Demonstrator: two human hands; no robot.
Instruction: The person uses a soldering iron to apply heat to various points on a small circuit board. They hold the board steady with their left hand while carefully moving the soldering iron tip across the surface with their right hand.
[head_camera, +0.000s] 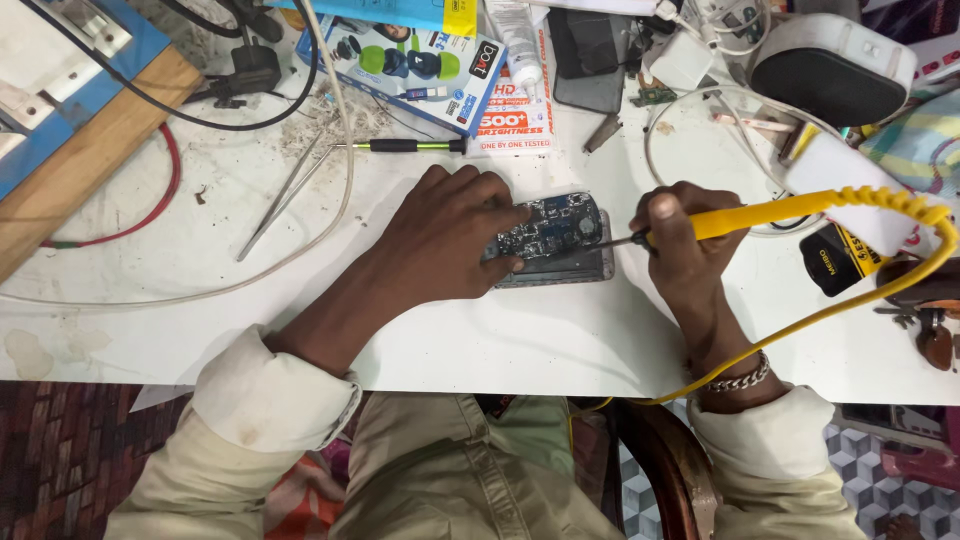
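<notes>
Our left hand (450, 225) pressed flat on the opened phone (555, 240). Right of it, our right hand (680, 240) gripped a yellow soldering iron (770, 212), tip at the exposed board; soldering seemed unfinished.

White worktable (560, 340), stained; tweezers (285, 195), a small screwdriver (410, 146), an opened phone (555, 240) lie on it.

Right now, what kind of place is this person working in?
Probably a small electronics repair bench. The right hand holds a yellow soldering iron to a circuit board that the left hand steadies, with tweezers lying on the white table.
</notes>
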